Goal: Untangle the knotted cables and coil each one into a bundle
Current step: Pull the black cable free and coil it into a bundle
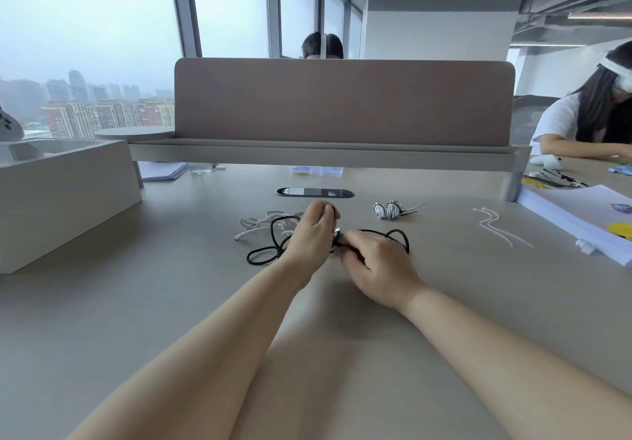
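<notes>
While left hand (316,231) grip pinches black cable (247,258), right hand (372,261) grip curls round same cable; white cable (251,232) loose on tabletop (136,302).

Counted two hands, the left hand (313,231) and the right hand (376,265), over one table (136,302). Found one black cable (260,255), one loose heap of white cable (261,222) with its strands too tangled to number, and one striped bundle (388,209). Tallied two white zip ties (492,225), one cable slot (314,192), one divider panel (342,100) and one stack of paper (574,215). Made out two other persons (588,121).
</notes>
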The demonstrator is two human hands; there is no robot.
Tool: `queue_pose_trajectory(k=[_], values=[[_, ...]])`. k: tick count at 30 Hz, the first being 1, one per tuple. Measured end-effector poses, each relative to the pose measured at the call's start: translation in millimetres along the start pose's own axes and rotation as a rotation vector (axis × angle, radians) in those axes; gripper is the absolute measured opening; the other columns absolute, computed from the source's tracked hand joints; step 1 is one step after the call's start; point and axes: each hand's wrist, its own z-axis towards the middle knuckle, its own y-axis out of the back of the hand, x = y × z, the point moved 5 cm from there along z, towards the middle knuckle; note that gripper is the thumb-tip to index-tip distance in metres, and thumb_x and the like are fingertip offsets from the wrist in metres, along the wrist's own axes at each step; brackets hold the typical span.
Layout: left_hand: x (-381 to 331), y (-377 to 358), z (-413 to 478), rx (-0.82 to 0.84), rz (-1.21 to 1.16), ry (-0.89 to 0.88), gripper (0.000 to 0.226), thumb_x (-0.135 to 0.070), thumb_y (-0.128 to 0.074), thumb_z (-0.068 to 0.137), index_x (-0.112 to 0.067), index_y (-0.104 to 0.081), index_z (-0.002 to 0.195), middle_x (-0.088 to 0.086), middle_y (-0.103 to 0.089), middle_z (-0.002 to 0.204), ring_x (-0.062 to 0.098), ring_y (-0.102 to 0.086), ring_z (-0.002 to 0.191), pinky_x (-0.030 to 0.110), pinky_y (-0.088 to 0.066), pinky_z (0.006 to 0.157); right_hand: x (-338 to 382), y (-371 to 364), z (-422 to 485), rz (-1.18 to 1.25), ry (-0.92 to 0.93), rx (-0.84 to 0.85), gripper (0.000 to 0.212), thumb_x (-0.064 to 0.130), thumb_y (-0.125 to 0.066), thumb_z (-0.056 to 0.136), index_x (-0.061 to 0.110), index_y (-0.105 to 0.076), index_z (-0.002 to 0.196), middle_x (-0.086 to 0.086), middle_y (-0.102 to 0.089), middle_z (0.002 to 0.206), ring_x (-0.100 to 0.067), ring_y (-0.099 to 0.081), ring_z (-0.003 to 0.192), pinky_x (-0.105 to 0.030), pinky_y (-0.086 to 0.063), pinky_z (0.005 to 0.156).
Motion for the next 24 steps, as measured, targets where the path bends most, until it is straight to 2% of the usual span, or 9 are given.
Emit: queue_pose_trajectory(k=[2, 4, 6, 9, 12, 17, 21, 24], values=[[1, -5, -2, 0.051, 0.090, -0.023, 0.025, -0.019, -0.033, 0.102, -0.016, -0.048, 0.082, -0.003, -0.043, 0.069, 0.012, -0.040, 0.062, 0.020, -0.036, 0.057, -3, 6, 0, 0.008, -0.022, -0.093, 0.032, 0.039, -0.037, 0.090, 0.016, -0.060, 0.089, 0.005, -0.061, 0.074, -0.015, -0.052, 0.066, -0.033, -0.042, 0.059], [0, -7, -2, 0.079, 0.132, -0.024, 0.026, -0.018, -0.035, 0.101, -0.017, -0.046, 0.077, -0.005, -0.043, 0.067, 0.013, -0.038, 0.063, 0.026, -0.032, 0.061, -6, 11, 1, 0.013, -0.041, -0.164, 0.027, 0.038, -0.044, 0.092, 0.016, -0.061, 0.092, 0.013, -0.054, 0.073, -0.007, -0.044, 0.067, -0.029, -0.037, 0.058], [0, -7, -3, 0.109, 0.132, 0.010, 0.026, -0.016, -0.036, 0.100, -0.017, -0.045, 0.075, -0.004, -0.042, 0.066, 0.012, -0.036, 0.063, 0.026, -0.029, 0.060, -9, 16, 3, 0.002, -0.068, -0.231, 0.023, 0.038, -0.051, 0.092, 0.017, -0.060, 0.090, 0.018, -0.050, 0.073, -0.001, -0.042, 0.069, -0.026, -0.033, 0.057], [1, -9, -4, 0.171, 0.133, 0.063, 0.025, -0.013, -0.038, 0.098, -0.015, -0.048, 0.075, -0.003, -0.043, 0.065, 0.013, -0.036, 0.062, 0.026, -0.028, 0.059, -18, 21, 4, 0.020, -0.156, -0.300, 0.018, 0.032, -0.057, 0.093, 0.016, -0.059, 0.087, 0.019, -0.049, 0.069, -0.002, -0.042, 0.071, -0.024, -0.026, 0.058], [-2, -14, -8, 0.206, 0.149, 0.080, 0.027, -0.011, -0.039, 0.096, -0.014, -0.051, 0.073, -0.002, -0.044, 0.062, 0.011, -0.037, 0.056, 0.022, -0.028, 0.055, -22, 24, 4, 0.045, -0.212, -0.322, 0.018, 0.030, -0.054, 0.095, 0.014, -0.059, 0.088, 0.019, -0.050, 0.068, -0.006, -0.043, 0.067, -0.026, -0.027, 0.060], [-4, -18, -10, 0.254, 0.086, 0.099, 0.029, -0.013, -0.036, 0.098, -0.013, -0.051, 0.073, -0.001, -0.045, 0.064, 0.012, -0.037, 0.059, 0.022, -0.029, 0.057, -24, 24, 5, 0.077, -0.260, -0.318, 0.018, 0.030, -0.052, 0.096, 0.015, -0.058, 0.088, 0.016, -0.052, 0.069, -0.013, -0.048, 0.067, -0.028, -0.031, 0.061], [-11, -22, -16, 0.346, 0.040, 0.070, 0.030, -0.018, -0.037, 0.100, -0.013, -0.048, 0.073, -0.003, -0.041, 0.063, 0.010, -0.035, 0.056, 0.013, -0.031, 0.050, -28, 23, 5, 0.073, -0.331, -0.278, 0.023, 0.034, -0.044, 0.098, 0.017, -0.057, 0.090, 0.005, -0.065, 0.084, -0.021, -0.055, 0.079, -0.031, -0.035, 0.064], [-14, -24, -18, 0.360, 0.048, 0.044, 0.024, -0.020, -0.039, 0.101, -0.015, -0.047, 0.079, -0.005, -0.042, 0.070, 0.009, -0.037, 0.062, 0.015, -0.032, 0.058, -28, 24, 6, 0.057, -0.367, -0.264, 0.022, 0.038, -0.040, 0.099, 0.025, -0.051, 0.087, 0.008, -0.061, 0.080, -0.018, -0.051, 0.075, -0.030, -0.029, 0.061]])
